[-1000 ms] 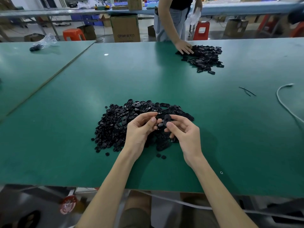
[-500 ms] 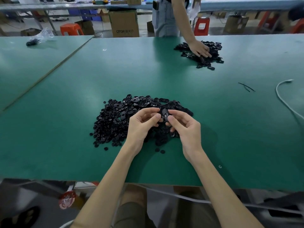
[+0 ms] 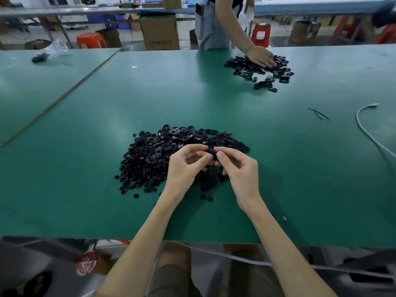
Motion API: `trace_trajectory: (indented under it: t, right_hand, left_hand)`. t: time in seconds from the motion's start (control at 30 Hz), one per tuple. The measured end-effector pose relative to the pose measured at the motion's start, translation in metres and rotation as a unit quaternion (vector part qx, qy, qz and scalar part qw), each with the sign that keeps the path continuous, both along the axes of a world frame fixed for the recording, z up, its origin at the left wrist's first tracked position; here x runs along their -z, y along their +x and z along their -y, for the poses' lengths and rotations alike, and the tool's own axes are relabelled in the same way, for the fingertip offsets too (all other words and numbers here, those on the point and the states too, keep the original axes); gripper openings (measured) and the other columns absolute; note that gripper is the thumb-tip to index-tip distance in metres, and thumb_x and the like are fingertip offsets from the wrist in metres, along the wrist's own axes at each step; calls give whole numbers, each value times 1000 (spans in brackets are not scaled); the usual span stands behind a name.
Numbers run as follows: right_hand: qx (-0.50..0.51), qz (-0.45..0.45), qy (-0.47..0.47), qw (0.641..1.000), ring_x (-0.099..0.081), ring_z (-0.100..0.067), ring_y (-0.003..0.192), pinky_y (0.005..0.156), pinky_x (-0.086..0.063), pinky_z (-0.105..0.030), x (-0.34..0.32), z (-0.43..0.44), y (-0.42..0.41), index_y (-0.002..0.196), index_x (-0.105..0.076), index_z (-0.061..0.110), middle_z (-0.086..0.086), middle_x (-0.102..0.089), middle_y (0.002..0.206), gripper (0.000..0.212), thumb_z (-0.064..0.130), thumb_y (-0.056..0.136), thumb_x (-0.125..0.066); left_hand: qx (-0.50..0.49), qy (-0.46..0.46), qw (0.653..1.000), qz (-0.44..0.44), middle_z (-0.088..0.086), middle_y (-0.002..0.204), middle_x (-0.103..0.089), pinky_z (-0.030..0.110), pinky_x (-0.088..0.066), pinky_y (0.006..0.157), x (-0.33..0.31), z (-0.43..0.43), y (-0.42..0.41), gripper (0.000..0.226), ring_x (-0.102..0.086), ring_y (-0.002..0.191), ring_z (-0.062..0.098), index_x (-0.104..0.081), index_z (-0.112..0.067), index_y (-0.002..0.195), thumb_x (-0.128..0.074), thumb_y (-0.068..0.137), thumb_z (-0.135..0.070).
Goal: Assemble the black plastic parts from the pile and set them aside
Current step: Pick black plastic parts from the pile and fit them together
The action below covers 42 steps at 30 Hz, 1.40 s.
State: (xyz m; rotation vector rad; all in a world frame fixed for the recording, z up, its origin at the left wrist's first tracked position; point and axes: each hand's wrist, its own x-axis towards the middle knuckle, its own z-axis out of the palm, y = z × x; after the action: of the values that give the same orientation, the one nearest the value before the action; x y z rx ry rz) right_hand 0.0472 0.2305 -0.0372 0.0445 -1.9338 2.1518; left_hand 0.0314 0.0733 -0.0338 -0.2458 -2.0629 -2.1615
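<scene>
Both hands are up over the near edge of the pile (image 3: 150, 161) on the green table (image 3: 85, 146). Left hand (image 3: 184, 168) and right hand (image 3: 242, 170) meet at one small black part (image 3: 211, 151), held just above the heap. Left fingers (image 3: 198, 147) are curled in, thumb and forefinger pinching the part from its left side. The right hand's thumb and forefinger pinch the right side, its other fingers tucked under. Can't tell whether it's one piece or two being mated; too small and dark.

The pile is a mix of small round bits on the left and longer oval plates toward the back and right. A few loose round pieces (image 3: 205, 197) sit on the table just in front of the hands.

At the far side a second person stands at the table, flat hand (image 3: 260, 57) resting on another pile of black parts (image 3: 261, 71). White cable (image 3: 364, 127) runs along the right, two thin black strips (image 3: 318, 113) near it. Clear plastic bag (image 3: 51, 50) sits far left.
</scene>
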Motion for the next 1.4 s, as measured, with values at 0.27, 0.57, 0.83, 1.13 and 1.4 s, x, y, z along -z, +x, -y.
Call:
trace_trajectory:
  t: [0.27,0.57,0.83,1.13,1.4]
  right_hand:
    - [-7,6,14,1000,-68,-6,71,64,-53,-21,1,-1,-1,102,-82,17,1,-79,87,11,13,96,-74]
    - [-25,4,10,1000,-74,-15,77,71,-58,-23,1,0,-1,102,-82,16,-3,-81,89,13,10,98,-71]
    - [-25,13,-43,999,-72,-15,71,64,-56,-21,-3,0,1,101,-77,9,-8,-79,86,7,9,98,-72]
    - [-22,18,-82,996,-68,-10,56,51,-48,-14,-12,2,7,93,-71,4,-8,-75,69,10,13,94,-76]
    - [-18,29,-77,996,-67,-11,56,52,-48,-15,-14,1,7,92,-71,2,-11,-74,70,13,12,92,-78]
  left_hand:
    - [-12,-21,1000,-5,8,90,-78,26,-60,69,1,0,1,22,-76,83,23,-71,-10,107,-81,88,-9]
    - [-11,-79,997,-24,0,82,-73,32,-59,68,4,1,-2,14,-67,74,15,-73,-21,101,-80,90,-16]
    - [34,-54,998,-7,5,93,-78,19,-52,65,0,3,0,16,-70,75,13,-77,-15,108,-77,92,-18]
    - [102,65,992,31,14,93,-76,25,-56,72,-4,7,0,22,-68,77,17,-77,-8,107,-76,87,-17]
    - [111,63,991,32,14,97,-76,26,-57,74,-4,7,0,21,-70,81,18,-78,-10,108,-77,88,-16]
